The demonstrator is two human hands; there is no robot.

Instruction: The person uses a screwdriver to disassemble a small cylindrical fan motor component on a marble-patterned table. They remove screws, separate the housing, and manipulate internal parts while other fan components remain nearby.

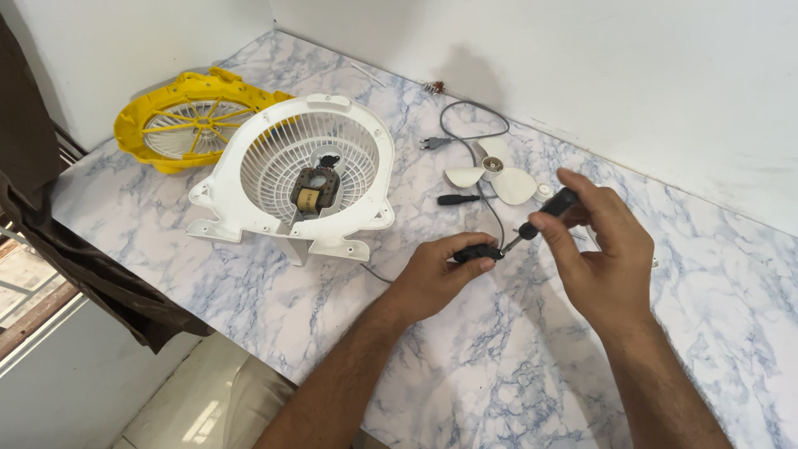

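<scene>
At a marble-patterned bench [249,274], the right hand [603,249] has its grip clamped on a black-handled screwdriver [544,214], long axis slanting down-left, tip pointing at a small black part [477,252]; the left hand [436,274] has its grip closed around that part, fingers hiding most of it; a white fan housing [249,179] with exposed motor [314,193], white blade [492,176] and yellow grille [187,120] lie beyond.

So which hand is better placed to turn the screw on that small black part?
Probably the right hand: it already grips the screwdriver, whose tip meets the small black part. The left hand pinches that part just above the table, so it is busy steadying it.
</scene>
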